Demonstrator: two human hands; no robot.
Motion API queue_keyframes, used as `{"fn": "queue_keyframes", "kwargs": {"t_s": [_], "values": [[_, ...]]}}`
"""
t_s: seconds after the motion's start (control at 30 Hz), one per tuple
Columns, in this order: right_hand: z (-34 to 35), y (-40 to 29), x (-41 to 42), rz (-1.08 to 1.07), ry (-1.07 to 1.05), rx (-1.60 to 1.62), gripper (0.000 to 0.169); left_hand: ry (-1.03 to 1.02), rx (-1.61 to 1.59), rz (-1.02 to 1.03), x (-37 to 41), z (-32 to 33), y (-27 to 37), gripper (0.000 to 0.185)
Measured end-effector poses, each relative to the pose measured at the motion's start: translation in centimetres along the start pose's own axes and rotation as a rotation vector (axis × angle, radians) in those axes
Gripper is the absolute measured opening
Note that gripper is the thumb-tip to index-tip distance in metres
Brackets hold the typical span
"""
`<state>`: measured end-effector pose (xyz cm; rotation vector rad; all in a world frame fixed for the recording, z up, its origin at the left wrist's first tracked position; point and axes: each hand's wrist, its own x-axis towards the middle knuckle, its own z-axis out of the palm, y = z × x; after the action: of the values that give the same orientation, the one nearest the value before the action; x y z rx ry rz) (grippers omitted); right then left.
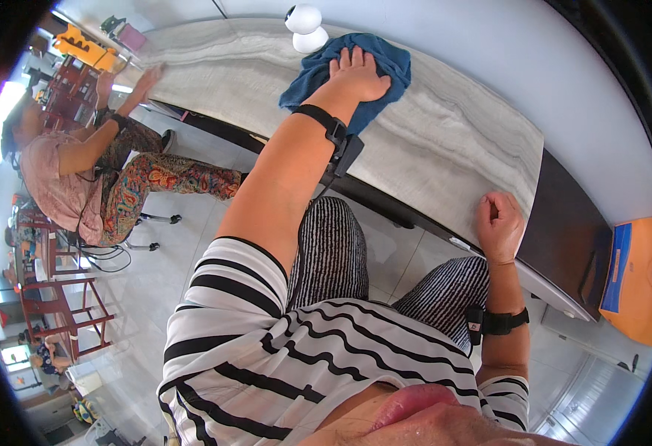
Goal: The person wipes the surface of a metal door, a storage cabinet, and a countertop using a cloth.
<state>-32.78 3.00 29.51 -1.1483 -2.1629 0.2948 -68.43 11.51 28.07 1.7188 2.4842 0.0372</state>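
A crumpled blue cloth [395, 64] lies on the grey-veined, pale tabletop [443, 131]. My left hand [359, 75] rests palm down on the cloth, fingers slightly spread, not visibly gripping it. My right hand [501, 223] is loosely curled into a fist at the table's near right edge, and nothing shows inside it. A small white rounded device [306, 28], shaped like a camera, stands at the back edge of the table, just beyond the cloth. Black straps with small boxes go round both my forearms.
At the left, another person [53, 178] sits with both hands over the table's far end. A dark cabinet [565, 234] and an orange bag [635, 279] are at the right. A pale wall rises behind the table; my knees are beside its near edge.
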Motion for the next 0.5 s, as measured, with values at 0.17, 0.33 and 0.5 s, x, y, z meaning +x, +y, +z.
{"fn": "queue_keyframes", "kwargs": {"t_s": [0.17,0.33,0.5], "values": [[-0.4,0.0,0.1,-0.004,-0.022,0.014,0.003,-0.066,-0.040,0.092,-0.2,-0.1,2.7,0.081],[-0.4,0.4,-0.1,0.000,-0.006,0.053,0.002,-0.022,-0.061,-0.048,2.7,-0.1,3.0,0.080],[-0.3,0.5,0.0,-0.020,0.009,0.050,0.002,-0.026,-0.063,-0.035,3.7,-0.2,4.6,0.079]]}}
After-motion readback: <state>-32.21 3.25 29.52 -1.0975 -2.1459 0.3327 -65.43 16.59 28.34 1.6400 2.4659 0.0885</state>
